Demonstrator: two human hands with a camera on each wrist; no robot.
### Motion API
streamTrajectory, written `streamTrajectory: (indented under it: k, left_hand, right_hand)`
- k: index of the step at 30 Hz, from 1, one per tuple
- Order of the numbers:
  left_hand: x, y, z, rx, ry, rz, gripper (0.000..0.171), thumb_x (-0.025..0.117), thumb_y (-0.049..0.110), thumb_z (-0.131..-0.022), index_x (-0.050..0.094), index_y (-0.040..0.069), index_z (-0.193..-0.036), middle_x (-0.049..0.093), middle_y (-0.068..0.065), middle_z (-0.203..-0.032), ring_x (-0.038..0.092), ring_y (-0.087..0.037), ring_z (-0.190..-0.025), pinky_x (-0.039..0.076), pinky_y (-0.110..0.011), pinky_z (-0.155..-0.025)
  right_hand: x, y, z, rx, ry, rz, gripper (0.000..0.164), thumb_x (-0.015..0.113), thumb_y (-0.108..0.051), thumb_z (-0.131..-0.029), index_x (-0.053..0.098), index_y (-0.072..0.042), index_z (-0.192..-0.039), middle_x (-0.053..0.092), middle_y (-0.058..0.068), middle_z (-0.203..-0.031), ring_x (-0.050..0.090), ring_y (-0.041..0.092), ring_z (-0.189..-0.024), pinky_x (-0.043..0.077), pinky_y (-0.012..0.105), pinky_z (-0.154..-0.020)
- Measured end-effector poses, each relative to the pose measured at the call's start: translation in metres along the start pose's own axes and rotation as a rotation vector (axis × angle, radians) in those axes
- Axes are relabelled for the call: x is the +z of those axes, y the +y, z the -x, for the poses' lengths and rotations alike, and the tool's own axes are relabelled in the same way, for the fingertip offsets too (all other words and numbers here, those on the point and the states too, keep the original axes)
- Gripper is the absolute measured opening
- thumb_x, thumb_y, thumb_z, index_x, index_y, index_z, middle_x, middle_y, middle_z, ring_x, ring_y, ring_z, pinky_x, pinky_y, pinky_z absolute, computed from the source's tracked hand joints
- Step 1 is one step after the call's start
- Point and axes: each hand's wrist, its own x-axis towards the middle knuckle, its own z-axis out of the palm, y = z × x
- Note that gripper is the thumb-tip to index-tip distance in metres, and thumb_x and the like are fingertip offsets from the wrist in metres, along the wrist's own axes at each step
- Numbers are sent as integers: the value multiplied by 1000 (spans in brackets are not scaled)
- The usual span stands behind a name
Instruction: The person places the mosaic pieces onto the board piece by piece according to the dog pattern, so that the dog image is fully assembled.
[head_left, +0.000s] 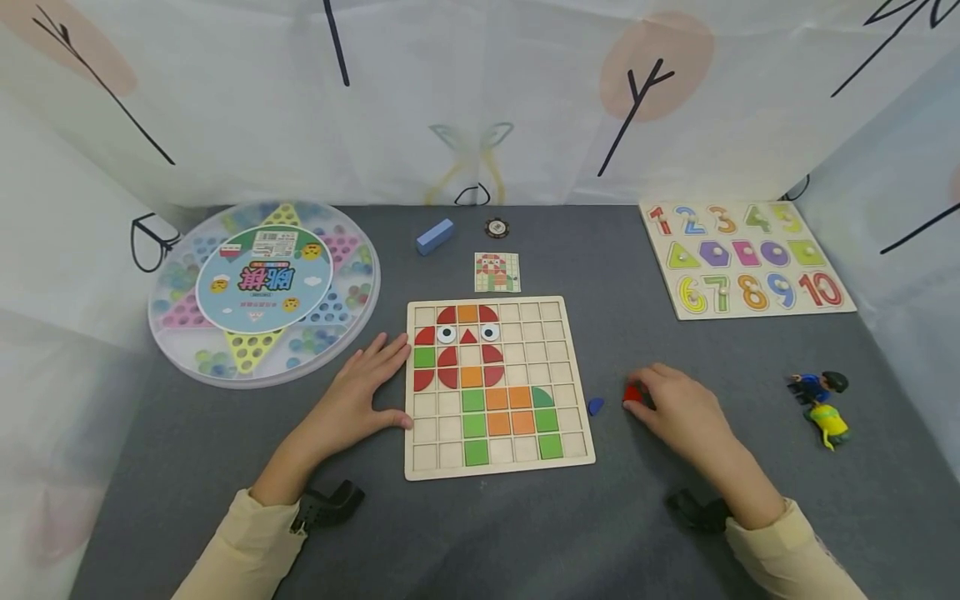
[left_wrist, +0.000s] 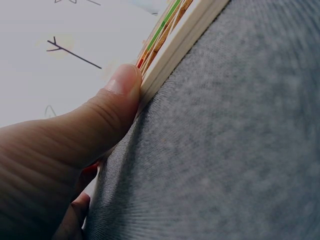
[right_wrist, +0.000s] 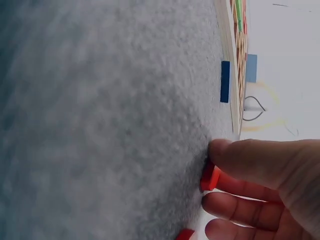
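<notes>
A wooden grid board point(head_left: 536, 358) lies before me, with red, orange and green pieces forming an animal-like pattern with two eye pieces. My left hand point(head_left: 356, 387) rests at its left edge, fingers spread and the thumb point(left_wrist: 117, 95) against the wooden side. To the right of the board, my right hand point(head_left: 682, 412) pinches a small red puzzle piece point(right_wrist: 209, 176) between thumb and fingers, low over the cloth. The fingers cover part of its shape. Between the board and that hand lies a small blue piece point(head_left: 596, 406). Another red piece point(right_wrist: 185, 234) shows at the right wrist view's lower edge.
Behind the board are a picture card point(head_left: 497, 272), a blue block point(head_left: 435, 237) and a round black-and-white disc point(head_left: 497, 227). A round marble game point(head_left: 360, 333) stands at the left. A number puzzle point(head_left: 750, 258) and two toy figures point(head_left: 828, 423) occupy the right.
</notes>
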Motion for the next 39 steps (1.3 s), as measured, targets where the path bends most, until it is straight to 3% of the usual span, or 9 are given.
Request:
streamTrajectory:
  k: [8, 16, 19, 23, 39]
  left_hand:
    - [-2, 0, 1, -5, -14, -9, 101, 71, 51, -62, 22, 16, -143, 15, 1, -149, 3, -25, -137, 5, -52, -105]
    - [0, -1, 3, 23, 9, 6, 100, 72, 49, -62, 23, 15, -142, 17, -1, -148, 4, -26, -137, 6, -53, -105]
    - [3, -2, 2, 23, 5, 4, 100, 71, 50, -62, 22, 16, -142, 16, 1, -148, 4, -25, -137, 6, -52, -105]
    - [4, -2, 2, 20, -1, -3, 100, 71, 51, -63, 21, 17, -143, 15, 3, -149, 3, -23, -137, 5, -51, -106]
    - [2, -2, 1, 21, 8, 2, 100, 71, 50, -63, 21, 17, -143, 15, 2, -149, 3, -24, -137, 5, -51, -105]
  right_hand:
    - [-8, -21, -15, -101, 54, 9, 25, 73, -18, -71, 64, -8, -92, 59, 2, -81, 51, 15, -67, 44, 33, -56]
    - [-17, -82, -77, -295, 42, 47, 26, 70, -21, -75, 64, -10, -97, 60, 2, -85, 52, 14, -71, 46, 29, -58]
    - [-9, -90, -100, -289, -6, 65, 22, 67, -21, -77, 64, -11, -97, 60, 2, -85, 52, 15, -71, 46, 29, -57]
    - [-3, -94, -116, -272, -55, 59, 18, 66, -20, -78, 64, -12, -94, 58, 1, -83, 50, 15, -68, 43, 28, -54]
    - [9, -100, -128, -245, -80, 3, 21, 64, -23, -81, 66, -14, -100, 62, 0, -93, 56, 13, -78, 49, 31, -63]
